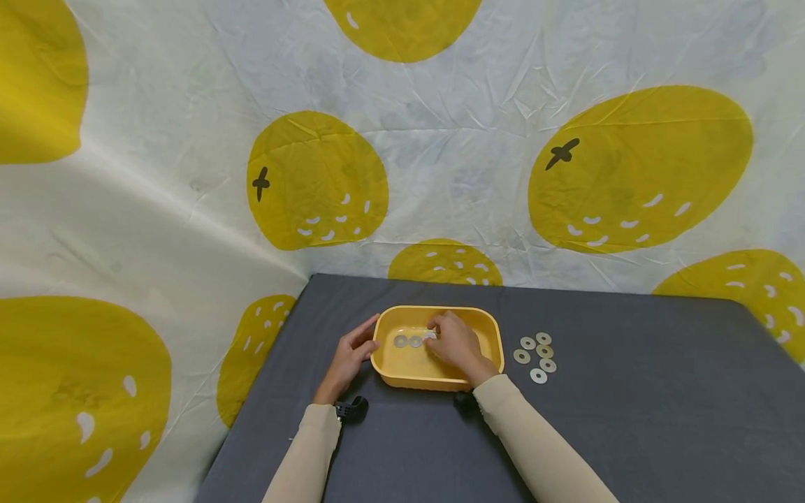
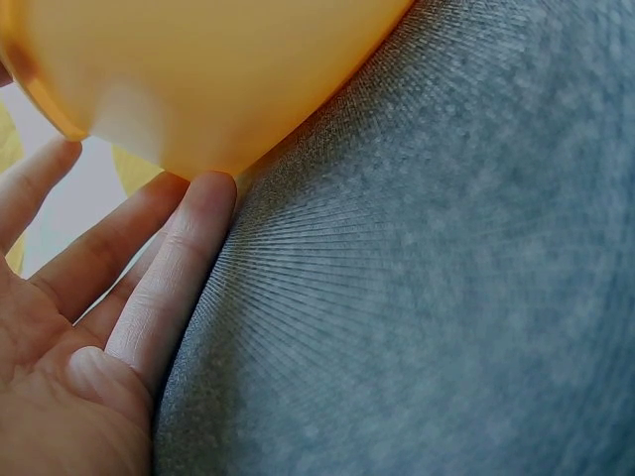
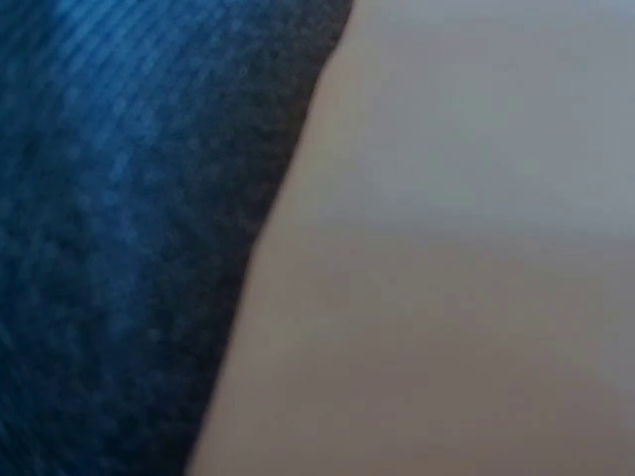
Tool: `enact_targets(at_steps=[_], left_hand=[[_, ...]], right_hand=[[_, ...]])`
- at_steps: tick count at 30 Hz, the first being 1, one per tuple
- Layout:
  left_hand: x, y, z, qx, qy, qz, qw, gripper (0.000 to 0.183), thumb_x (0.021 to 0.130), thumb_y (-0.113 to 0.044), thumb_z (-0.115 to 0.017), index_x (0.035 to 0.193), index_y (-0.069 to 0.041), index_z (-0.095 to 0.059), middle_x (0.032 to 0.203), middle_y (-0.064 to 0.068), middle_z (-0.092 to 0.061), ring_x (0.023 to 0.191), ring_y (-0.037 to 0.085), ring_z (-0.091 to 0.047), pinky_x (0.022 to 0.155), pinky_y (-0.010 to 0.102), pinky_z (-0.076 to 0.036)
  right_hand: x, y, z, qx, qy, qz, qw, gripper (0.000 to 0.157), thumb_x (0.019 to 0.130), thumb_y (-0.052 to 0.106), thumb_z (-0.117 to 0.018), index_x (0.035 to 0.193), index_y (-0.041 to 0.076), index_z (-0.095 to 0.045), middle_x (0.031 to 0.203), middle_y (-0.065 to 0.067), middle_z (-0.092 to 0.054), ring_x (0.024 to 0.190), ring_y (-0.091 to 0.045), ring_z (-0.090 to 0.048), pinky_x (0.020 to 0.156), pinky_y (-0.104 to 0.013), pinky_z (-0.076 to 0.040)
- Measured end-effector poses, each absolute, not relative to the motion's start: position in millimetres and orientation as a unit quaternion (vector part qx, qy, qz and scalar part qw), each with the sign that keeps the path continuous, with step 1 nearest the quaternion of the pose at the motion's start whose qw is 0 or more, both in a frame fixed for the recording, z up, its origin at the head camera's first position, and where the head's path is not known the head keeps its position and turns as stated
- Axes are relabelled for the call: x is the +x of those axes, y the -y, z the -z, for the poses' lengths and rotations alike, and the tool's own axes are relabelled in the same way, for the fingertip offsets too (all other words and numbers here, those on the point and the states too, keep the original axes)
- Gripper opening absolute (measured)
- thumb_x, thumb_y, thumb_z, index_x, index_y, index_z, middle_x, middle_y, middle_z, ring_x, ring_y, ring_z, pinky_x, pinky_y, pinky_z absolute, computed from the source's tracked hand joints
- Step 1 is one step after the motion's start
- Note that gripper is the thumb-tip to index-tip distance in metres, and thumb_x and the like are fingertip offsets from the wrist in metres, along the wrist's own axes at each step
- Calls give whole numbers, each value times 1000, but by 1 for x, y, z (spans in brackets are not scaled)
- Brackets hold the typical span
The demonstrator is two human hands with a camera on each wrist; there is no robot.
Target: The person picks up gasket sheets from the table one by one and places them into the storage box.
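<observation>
Washers [image 1: 418, 343] line a tray [image 1: 411, 363] at lower center, the right hand [image 1: 457, 342] pinching one. The left hand [image 1: 347, 358], fingers extended, touches the tray.

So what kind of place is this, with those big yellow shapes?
Perhaps a small work corner screened off indoors, though I can't be sure. A white sheet printed with big yellow fruit-like shapes hangs behind a dark-covered table, where a yellow tub holds flat rings.

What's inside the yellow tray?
Three washers in a row, the rightmost partly hidden by the right hand. Whatever lies on the tray floor beneath that hand is covered.
</observation>
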State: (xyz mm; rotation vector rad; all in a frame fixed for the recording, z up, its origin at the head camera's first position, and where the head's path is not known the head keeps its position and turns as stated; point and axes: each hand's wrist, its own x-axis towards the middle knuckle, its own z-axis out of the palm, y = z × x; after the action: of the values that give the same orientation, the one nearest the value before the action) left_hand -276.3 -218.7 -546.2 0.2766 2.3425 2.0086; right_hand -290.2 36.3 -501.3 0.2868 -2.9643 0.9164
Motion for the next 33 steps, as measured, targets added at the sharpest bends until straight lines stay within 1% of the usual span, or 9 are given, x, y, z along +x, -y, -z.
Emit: enact_targets(at_steps=[5, 9, 14, 18, 20, 22, 25, 29, 33], left_hand=[[-276, 219, 544, 89, -757, -647, 18, 58, 98, -15, -63, 153, -26, -51, 140, 16, -64, 124, 35, -63, 92, 37, -59], [-276, 220, 544, 91, -756, -648, 15, 57, 98, -14, -63, 153, -25, -51, 140, 17, -63, 125, 36, -63, 90, 34, -59], [-276, 220, 545, 96, -751, -653, 19, 57, 98, -13, -63, 153, -25, -51, 141, 19, -62, 125, 37, -62, 89, 31, -58], [-276, 219, 545, 97, -750, -654, 20, 57, 98, -12, -62, 152, -27, -51, 140, 17, -64, 124, 36, -63, 88, 29, -58], [-276, 218, 546, 96, -750, -654, 20, 57, 98, -11, -62, 152, -28, -52, 139, 15, -65, 123, 34, -64, 88, 31, -58], [-277, 218, 546, 94, -751, -653, 17, 57, 98, -11, -62, 151, -28, -53, 140, 14, -65, 124, 33, -64, 89, 32, -58], [-276, 218, 545, 96, -750, -654, 20, 57, 98, -12, -62, 152, -28, -52, 141, 15, -63, 126, 33, -63, 90, 33, -58], [-276, 219, 547, 100, -748, -656, 20, 57, 98, -13, -63, 153, -25, -51, 144, 17, -61, 128, 36, -61, 90, 31, -58], [-276, 219, 547, 103, -746, -657, 19, 57, 99, -13, -63, 153, -24, -50, 144, 18, -61, 128, 37, -61, 90, 31, -58]], right_hand=[[-292, -36, 501, 86, 949, -304, 15, 23, 88, 24, -74, 109, 15, -75, 98, -3, -62, 80, -18, -57, 67, -33, -46], [-292, -37, 498, 90, 934, -345, 37, 18, 92, 23, -71, 107, 14, -76, 96, -1, -65, 77, -17, -56, 69, -32, -46], [-284, -53, 488, 132, 889, -432, 71, 18, 95, 17, -70, 109, 6, -75, 90, -4, -65, 72, -16, -54, 70, -30, -47], [-277, -85, 481, 161, 867, -464, 90, 17, 97, 15, -69, 111, 7, -74, 88, -4, -67, 72, -16, -56, 66, -28, -47], [-274, -108, 480, 156, 869, -459, 98, 17, 98, 16, -68, 112, 8, -74, 88, -5, -68, 73, -17, -57, 65, -27, -47], [-273, -131, 480, 142, 875, -452, 102, 19, 99, 19, -68, 113, 9, -74, 88, -5, -67, 73, -18, -56, 63, -27, -47], [-270, -163, 483, 107, 885, -441, 106, 24, 101, 24, -66, 117, 7, -73, 90, -8, -67, 72, -17, -55, 61, -27, -47], [-267, -199, 490, 72, 895, -424, 114, 29, 102, 26, -63, 120, 5, -71, 93, -12, -67, 71, -14, -55, 60, -27, -47], [-269, -223, 498, 58, 912, -397, 83, 31, 102, 23, -62, 123, 1, -69, 99, -15, -69, 78, -17, -59, 64, -30, -48]])
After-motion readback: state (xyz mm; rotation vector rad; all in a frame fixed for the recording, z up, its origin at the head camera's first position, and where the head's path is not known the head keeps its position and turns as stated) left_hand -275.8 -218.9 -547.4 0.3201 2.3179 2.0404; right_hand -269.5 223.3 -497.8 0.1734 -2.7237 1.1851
